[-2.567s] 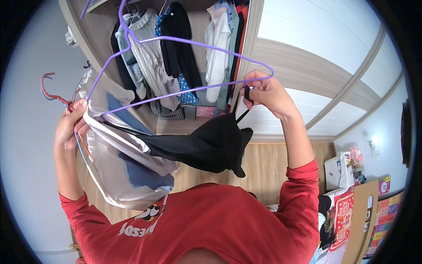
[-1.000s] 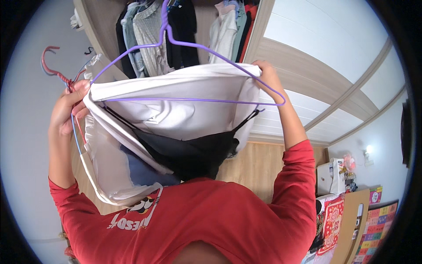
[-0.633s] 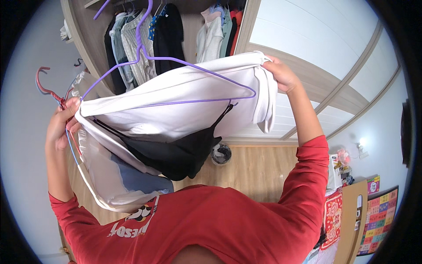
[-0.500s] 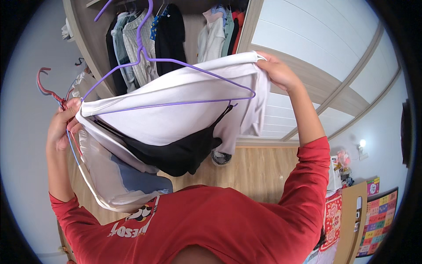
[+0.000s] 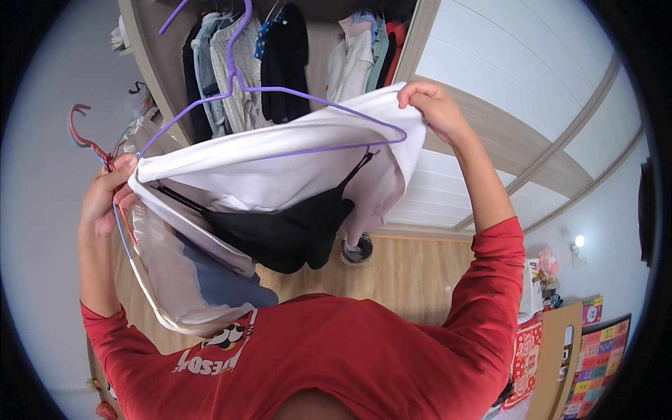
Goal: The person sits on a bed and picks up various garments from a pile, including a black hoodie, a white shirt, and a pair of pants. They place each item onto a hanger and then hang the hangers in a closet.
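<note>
A purple hanger (image 5: 232, 66) hangs across the view in front of me, its hook up. A white garment (image 5: 217, 154) is stretched along it, and a black strappy top (image 5: 287, 234) hangs from its lower bar. My right hand (image 5: 435, 110) pinches the garment's upper right corner, beyond the hanger's right end. My left hand (image 5: 107, 194) is closed on the garment's left end, beside the hanger's left end. Red and blue hangers (image 5: 87, 144) cross at the left fingers; a sheer pale garment (image 5: 157, 273) with a blue-grey part hangs below.
An open wardrobe (image 5: 318, 42) with several hanging clothes stands ahead. White sliding doors (image 5: 518, 49) run to its right. Wood floor (image 5: 406, 273) shows below, with a dark round object (image 5: 357, 249) near the wardrobe. A cardboard panel (image 5: 556, 357) and a coloured chart (image 5: 598, 364) are at lower right.
My right hand has shifted slightly left and pulled the white garment's edge up over more of the hanger's lower bar. The view has shifted a little, so the wardrobe sits further right.
</note>
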